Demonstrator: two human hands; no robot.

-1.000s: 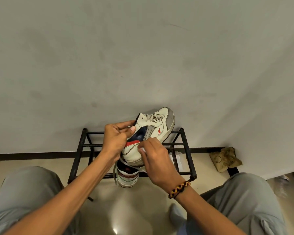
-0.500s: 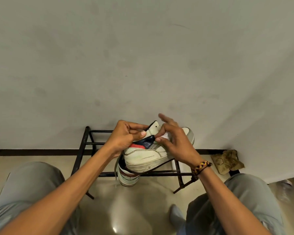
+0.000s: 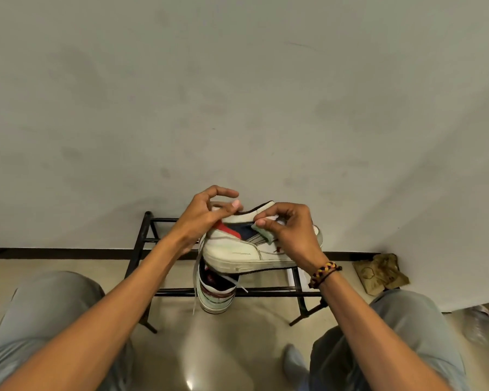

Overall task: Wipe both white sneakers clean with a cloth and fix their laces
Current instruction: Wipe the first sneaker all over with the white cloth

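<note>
- Nearest: your knees in grey trousers framed the view, w/ glossy floor between them.
- Second sneaker sat low on the black rack, heel toward you, loose lace dangling over the front bar.
- Held sneaker was above the rack, side-on, sole twd you.
- Your left hand had its grip pinching the heel collar, thumb on top.
- Your right hand had its grip pinching a small pale cloth against the side panel.
- Risk: collar pinch looked light; a hard wipe could twist the shoe out & drop it on the lower one.
- Risk: the dangling lace could snag the bar if you lifted that shoe fast.
- Far right by the wall: a crumpled brown bag; contents can't be told.
</note>
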